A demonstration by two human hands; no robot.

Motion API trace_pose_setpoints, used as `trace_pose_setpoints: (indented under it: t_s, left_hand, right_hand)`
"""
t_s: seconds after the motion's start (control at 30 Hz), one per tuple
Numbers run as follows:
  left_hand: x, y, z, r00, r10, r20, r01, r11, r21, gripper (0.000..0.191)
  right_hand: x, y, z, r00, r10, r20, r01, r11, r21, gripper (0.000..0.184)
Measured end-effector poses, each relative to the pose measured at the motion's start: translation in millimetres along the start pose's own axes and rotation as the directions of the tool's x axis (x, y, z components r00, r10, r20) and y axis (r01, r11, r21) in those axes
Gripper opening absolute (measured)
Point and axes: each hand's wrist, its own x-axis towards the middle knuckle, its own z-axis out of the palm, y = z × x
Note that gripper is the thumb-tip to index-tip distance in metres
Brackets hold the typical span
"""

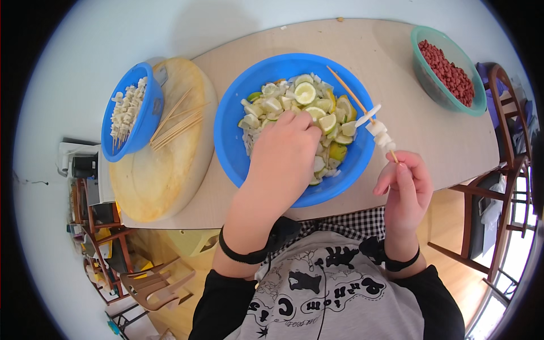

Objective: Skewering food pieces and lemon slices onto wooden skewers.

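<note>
My right hand [408, 187] pinches the lower end of a wooden skewer [348, 88] threaded with several white pieces [381, 132]. The skewer slants up and left over the rim of a large blue basin [229, 140]. Inside the basin lie lime and lemon slices [305, 93] among chopped pale white-green chunks. My left hand [289, 148] reaches into this mix with its fingers bent down; the fingertips are hidden, so whether they hold a piece cannot be told.
On the left, a thick round cutting board [170, 182] bears loose skewers [178, 129] and a smaller blue bowl [155, 102] of threaded skewers. A green bowl [429, 76] of red-brown pieces stands at the back right. Wooden chairs [505, 170] flank the table [450, 140].
</note>
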Motion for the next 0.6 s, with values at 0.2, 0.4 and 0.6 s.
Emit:
trace_pose_setpoints:
  t_s: [0.2,0.4,0.6]
  left_hand:
    - [1.8,-1.4,2.7,0.998,-0.053,-0.043,0.053,0.999,0.003,0.013]
    - [2.9,-3.0,1.0,0.999,0.007,-0.041,-0.007,1.000,-0.004,0.011]
    - [-2.2,-5.6,-2.5,0.999,-0.050,0.011,0.050,0.999,0.007,0.013]
  right_hand:
    - [0.2,0.2,-2.6,1.000,-0.002,0.008,0.002,1.000,-0.006,0.021]
    - [-0.8,0.8,-2.4,1.000,-0.005,0.019,0.005,1.000,0.008,0.021]
    - [-0.5,-0.6,-3.4,1.000,-0.002,0.005,0.002,1.000,0.001,0.020]
